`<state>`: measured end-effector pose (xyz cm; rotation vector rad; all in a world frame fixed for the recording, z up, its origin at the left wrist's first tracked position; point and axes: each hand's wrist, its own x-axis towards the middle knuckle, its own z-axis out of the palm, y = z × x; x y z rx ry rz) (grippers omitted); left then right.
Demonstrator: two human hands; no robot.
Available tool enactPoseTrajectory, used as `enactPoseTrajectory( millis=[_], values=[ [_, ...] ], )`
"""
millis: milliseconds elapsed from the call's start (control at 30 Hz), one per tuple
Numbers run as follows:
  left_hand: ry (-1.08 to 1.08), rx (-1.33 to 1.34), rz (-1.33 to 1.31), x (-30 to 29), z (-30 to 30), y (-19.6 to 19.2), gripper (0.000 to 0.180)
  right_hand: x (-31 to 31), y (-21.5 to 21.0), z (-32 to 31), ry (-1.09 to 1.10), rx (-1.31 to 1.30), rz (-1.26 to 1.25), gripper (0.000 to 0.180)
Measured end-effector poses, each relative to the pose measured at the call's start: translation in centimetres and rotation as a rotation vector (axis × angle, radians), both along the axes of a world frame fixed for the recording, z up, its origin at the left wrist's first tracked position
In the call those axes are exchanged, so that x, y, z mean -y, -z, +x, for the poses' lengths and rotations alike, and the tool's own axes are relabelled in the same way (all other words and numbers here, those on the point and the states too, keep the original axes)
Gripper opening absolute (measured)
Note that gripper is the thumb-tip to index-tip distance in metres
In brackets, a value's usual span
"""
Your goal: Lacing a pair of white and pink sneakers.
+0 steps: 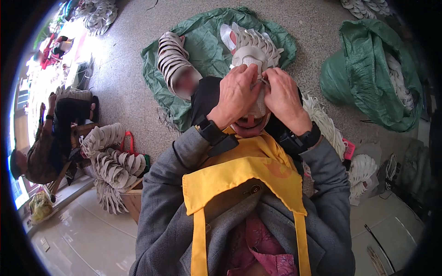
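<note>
— Where's the white shoe upper [252, 62]?
— Centre of the frame, upper half, clamped between both hands: left hand [235, 94] and right hand [284, 94], fingers pinching its near edge.
— Around it?
— Green sack [207, 41] behind on the floor, another green bag [368, 78] at upper right, stacked uppers [115, 161] at left.

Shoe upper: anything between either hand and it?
Nothing visible. Both the left hand and the right hand are already on the white shoe upper, held over the lap; fingers pinch at its middle edge. The exact contact spot is hidden by the fingers.
</note>
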<state>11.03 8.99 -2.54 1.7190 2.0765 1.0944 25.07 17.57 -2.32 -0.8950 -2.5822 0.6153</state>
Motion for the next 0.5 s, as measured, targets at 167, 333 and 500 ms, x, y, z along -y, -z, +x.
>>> enactPoseTrajectory(
  millis=[167,333,500],
  values=[
    [0.001,-0.073,-0.01,0.07,0.31,0.29,0.022,-0.7,0.22,0.58,-0.013,-0.128,-0.126,0.021],
    [0.044,-0.171,0.075,0.1,0.33,0.55,0.021,-0.46,0.5,0.57,-0.018,-0.149,-0.051,0.017],
    [0.101,-0.265,0.107,-0.09,0.14,0.85,0.019,-0.03,0.28,0.53,0.006,-0.15,-0.021,0.011]
  ],
)
